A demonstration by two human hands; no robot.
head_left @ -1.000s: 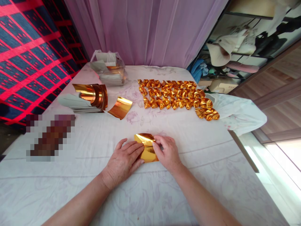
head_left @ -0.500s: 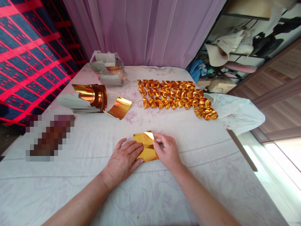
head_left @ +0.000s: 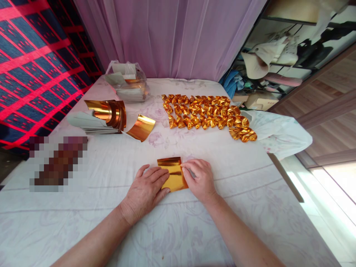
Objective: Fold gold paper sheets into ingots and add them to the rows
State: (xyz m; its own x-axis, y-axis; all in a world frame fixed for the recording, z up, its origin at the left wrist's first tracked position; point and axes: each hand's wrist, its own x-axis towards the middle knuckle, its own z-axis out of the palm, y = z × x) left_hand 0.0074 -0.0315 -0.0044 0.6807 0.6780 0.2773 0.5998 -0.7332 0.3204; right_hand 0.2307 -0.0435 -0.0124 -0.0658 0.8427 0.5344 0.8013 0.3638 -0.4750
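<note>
A sheet of shiny gold foil paper (head_left: 174,181) lies on the table in front of me, creased across its upper part. My left hand (head_left: 147,187) rests flat on the sheet's left side, fingers stretched out and slightly apart. At the right edge, my right hand (head_left: 198,178) pinches the foil between thumb and index finger, near the crease. The far strip of the sheet stands a little raised and looks darker than the near part. Part of the left side is hidden under my left fingers.
Rows of folded gold foil pieces (head_left: 204,111) sit at the back right. A stack of foil sheets (head_left: 105,118) lies at the left, beside a loose foil sheet (head_left: 141,128). Behind them stands a clear plastic bag (head_left: 129,83) of sheets. A white cloth (head_left: 286,133) hangs over the right edge.
The sheet's far strip has changed its tilt, from bright and nearly flat to darker and shorter-looking. My right fingers have shifted slightly at the edge; my left hand stays in place.
</note>
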